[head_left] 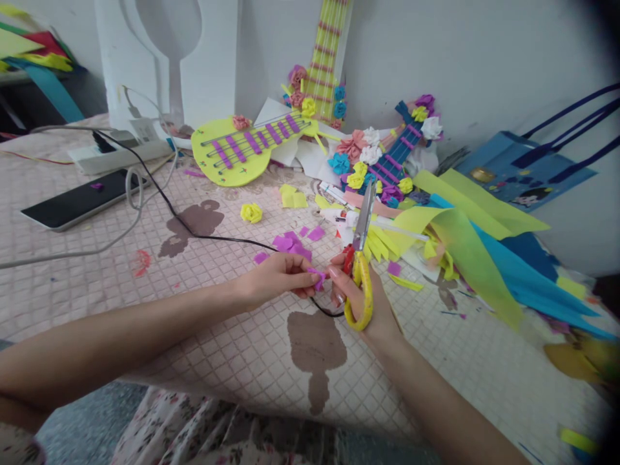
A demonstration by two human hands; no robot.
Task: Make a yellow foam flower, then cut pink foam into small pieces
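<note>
My left hand (288, 278) is closed, pinching a small piece of purple paper (318, 279) between thumb and fingertips. Close on its right, my right hand (371, 300) is wrapped round the scissors (361, 258), whose handles are yellow and red. The blades point up and away from me. My right fingertips come up to the purple paper; whether they grip it too I cannot tell. Loose purple paper pieces (293, 244) lie just beyond my left hand. A black cable (227, 239) runs across the table and passes under my hands. Farther off sits a yellow paper flower (251, 212).
A yellow paper guitar (232, 174) and a blue one with paper flowers (387, 165) stand at the back. On the left lie a phone (80, 203) and a power strip (116, 155). Yellow and blue paper strips (465, 239) spread to the right, before a blue bag (513, 161).
</note>
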